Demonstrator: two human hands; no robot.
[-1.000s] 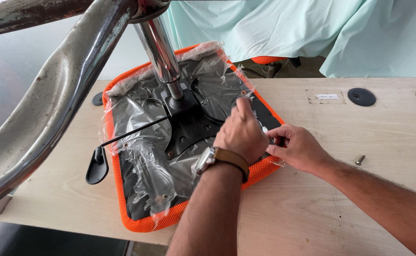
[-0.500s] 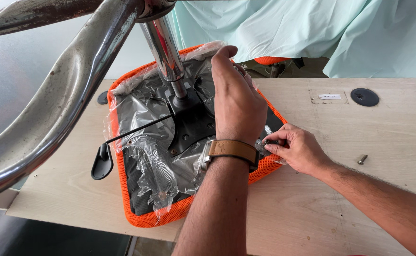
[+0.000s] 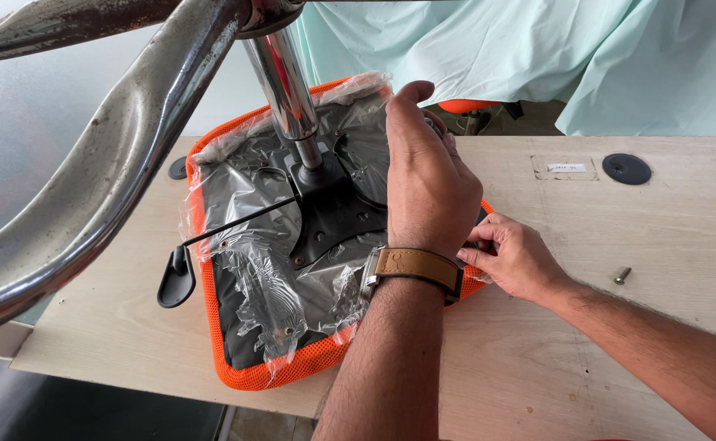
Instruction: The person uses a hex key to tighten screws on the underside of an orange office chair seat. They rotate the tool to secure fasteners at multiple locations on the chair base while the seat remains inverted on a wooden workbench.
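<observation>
An upturned orange chair seat point(image 3: 243, 371), its black underside wrapped in clear plastic film point(image 3: 268, 286), is being kept flat on the pale wooden worktop point(image 3: 619, 327). The left hand point(image 3: 427, 180) is being laid across the seat's far side, fingers spread, nothing clasped in its grip. The right hand point(image 3: 517, 257) is being pressed to the seat's right edge, fingers pinched together; what they hold cannot be told. A loose bolt point(image 3: 622, 275) is lying nearby

The left hand point(image 3: 430, 175) stretches toward twelve o'clock, back up, fingers together and curled downward at the tips, thumb raised. At its four o'clock, the right hand point(image 3: 515, 257) lies low, fingers bent in a pinch pointing toward nine o'clock.
</observation>
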